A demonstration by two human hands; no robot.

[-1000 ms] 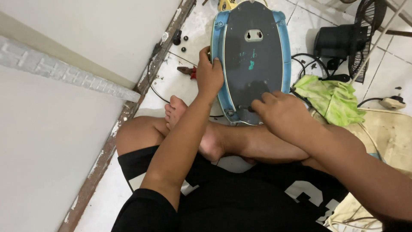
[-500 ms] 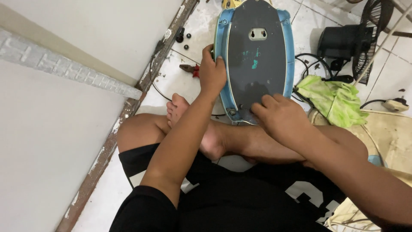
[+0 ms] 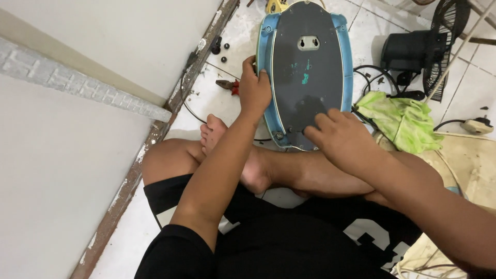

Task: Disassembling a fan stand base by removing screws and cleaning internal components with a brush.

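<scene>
Two hands are working on one object: an oval appliance housing [image 3: 309,72] with a dark grey back panel and a light blue rim, lying face down on the tiled floor [image 3: 227,46] just ahead of our crossed legs. We are curling our left hand [image 3: 254,89] over the housing's left rim, the grip clenched on that blue edge, thumb on the inner side. We are resting our right hand [image 3: 338,139] on the near end of the grey panel, fingers bent and pressing down close to the lower screw holes; whether they are pinching something small there we cannot tell, as the knuckles are hiding the fingertips. We are judging the housing to be rigid moulded plastic, fairly light for its bulk, smooth and a little slippery across the flat panel, so the raised rim is looking like the surest place to take hold, one hand per side. The thin edge could crack if twisted hard. Red-handled pliers [image 3: 229,85] are lying on the floor just beside the left hand, with small dark knobs [image 3: 219,46] further up by the wall. A green cloth [image 3: 403,121] is lying crumpled to the right, near a black fan [image 3: 423,51] and loose cables [image 3: 372,72].
</scene>
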